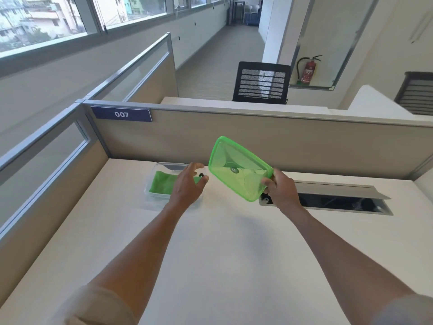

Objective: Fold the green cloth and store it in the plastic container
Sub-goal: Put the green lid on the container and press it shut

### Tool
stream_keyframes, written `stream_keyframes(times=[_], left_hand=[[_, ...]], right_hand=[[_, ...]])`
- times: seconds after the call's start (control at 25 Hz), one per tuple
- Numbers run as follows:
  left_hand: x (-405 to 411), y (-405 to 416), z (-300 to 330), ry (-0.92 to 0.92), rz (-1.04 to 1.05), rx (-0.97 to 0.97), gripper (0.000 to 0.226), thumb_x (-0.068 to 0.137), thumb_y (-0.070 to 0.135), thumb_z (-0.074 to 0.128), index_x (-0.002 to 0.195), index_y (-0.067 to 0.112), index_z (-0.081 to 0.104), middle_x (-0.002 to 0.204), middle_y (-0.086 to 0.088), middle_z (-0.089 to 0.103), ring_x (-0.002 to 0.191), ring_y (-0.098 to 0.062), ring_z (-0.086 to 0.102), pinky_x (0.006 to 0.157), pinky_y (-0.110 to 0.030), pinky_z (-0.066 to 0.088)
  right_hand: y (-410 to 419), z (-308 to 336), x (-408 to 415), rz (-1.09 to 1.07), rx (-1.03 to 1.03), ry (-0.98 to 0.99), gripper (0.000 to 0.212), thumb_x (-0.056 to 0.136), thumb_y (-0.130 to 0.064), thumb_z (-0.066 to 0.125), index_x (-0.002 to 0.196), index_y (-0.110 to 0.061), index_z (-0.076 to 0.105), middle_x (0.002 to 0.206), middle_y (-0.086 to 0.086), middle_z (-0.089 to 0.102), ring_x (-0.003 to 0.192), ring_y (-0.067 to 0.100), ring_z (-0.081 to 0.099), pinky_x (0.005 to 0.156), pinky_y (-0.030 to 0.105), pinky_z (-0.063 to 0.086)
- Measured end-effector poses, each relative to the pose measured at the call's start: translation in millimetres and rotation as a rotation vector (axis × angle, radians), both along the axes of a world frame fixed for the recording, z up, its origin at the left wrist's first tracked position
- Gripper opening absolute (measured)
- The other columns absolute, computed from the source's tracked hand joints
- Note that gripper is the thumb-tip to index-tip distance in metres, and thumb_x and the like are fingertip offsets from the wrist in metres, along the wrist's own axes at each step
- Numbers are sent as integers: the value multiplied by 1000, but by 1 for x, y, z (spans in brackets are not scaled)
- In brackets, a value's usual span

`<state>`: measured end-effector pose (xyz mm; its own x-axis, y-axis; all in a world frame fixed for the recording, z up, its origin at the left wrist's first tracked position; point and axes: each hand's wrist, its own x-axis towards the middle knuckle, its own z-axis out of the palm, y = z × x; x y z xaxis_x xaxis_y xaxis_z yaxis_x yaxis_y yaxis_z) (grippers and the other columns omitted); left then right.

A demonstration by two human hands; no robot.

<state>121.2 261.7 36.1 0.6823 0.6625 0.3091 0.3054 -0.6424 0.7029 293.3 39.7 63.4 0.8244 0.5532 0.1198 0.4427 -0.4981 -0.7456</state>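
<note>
The folded green cloth [161, 184] lies inside the clear plastic container [152, 177], which rests on the desk at the far left of my reach. My left hand [188, 184] hovers over the container's right end with fingers spread, hiding that end. A translucent green lid [236, 167] is tilted in the air to the right of the container, above the desk. My right hand [280, 186] pinches the lid's lower right corner.
A white desk [222, 242] is walled by beige partitions at the back and left, one labelled 007 [121, 114]. An open cable tray [332, 200] with a raised flap sits at the right rear. Black chairs stand beyond the partition.
</note>
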Motion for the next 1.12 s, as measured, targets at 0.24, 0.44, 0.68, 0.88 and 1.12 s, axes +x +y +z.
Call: stream_keyframes(times=[0.24, 0.44, 0.68, 0.88, 1.12], left_hand=[[-13, 28, 8, -10, 41, -74, 55, 89, 31, 67, 137, 14, 47, 131, -6, 59, 116, -24, 56, 92, -31, 43], [-28, 53, 17, -16, 98, -138, 59, 88, 20, 67, 141, 15, 43, 129, -9, 61, 111, -29, 59, 91, -37, 47], [-62, 83, 14, 57, 232, -144, 52, 91, 26, 63, 139, 22, 46, 118, -11, 66, 102, -29, 60, 84, -36, 47], [-90, 118, -2, 244, 322, -153, 50, 93, 38, 59, 138, 20, 49, 119, -14, 65, 108, -32, 59, 85, -37, 46], [-90, 131, -28, 446, 383, -188, 50, 93, 42, 54, 137, 19, 47, 123, -15, 59, 113, -34, 56, 86, -41, 47]], right_hand=[[35, 23, -18, 85, 92, 81, 12, 98, -18, 52, 98, -9, 59, 77, 0, 71, 60, 19, 65, 63, 34, 54], [68, 30, -31, 161, 133, 194, 13, 99, -14, 51, 102, -5, 58, 85, 12, 70, 54, 18, 57, 49, 22, 47], [116, 13, -53, 69, 246, 294, 42, 84, -16, 72, 121, -17, 53, 87, 5, 68, 67, 17, 61, 58, 24, 51], [162, -14, -78, 110, 74, 262, 63, 82, -22, 72, 139, -17, 46, 112, 7, 65, 102, 25, 61, 82, 27, 44], [197, -46, -90, 94, -138, 172, 58, 90, -22, 64, 140, -6, 38, 129, 18, 59, 119, 34, 54, 97, 40, 46]])
